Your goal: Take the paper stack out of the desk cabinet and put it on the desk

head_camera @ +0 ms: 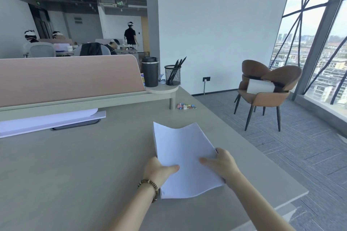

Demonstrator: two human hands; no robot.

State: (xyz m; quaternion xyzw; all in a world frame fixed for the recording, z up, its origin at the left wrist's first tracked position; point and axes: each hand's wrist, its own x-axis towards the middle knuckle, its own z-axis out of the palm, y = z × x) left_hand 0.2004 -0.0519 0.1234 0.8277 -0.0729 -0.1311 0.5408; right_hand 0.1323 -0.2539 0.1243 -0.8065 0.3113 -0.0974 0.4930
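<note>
A white paper stack (pixel 183 148) is over the right part of the grey desk (pixel 75 165), its far edge curled upward. My left hand (pixel 159 169), with a beaded bracelet on the wrist, grips the stack's left edge, thumb on top. My right hand (pixel 223 164) grips its right edge, thumb also on top. Whether the stack's underside rests on the desk cannot be told. The desk cabinet is out of view.
A pink divider (pixel 65 78) runs along the desk's back. Under its shelf lie white sheets (pixel 47 120) and a dark phone (pixel 75 125). A black tumbler (pixel 150 71), a mesh pen cup (pixel 172 75) and coloured clips (pixel 185 106) sit back right. Brown chairs (pixel 266 88) stand by the window.
</note>
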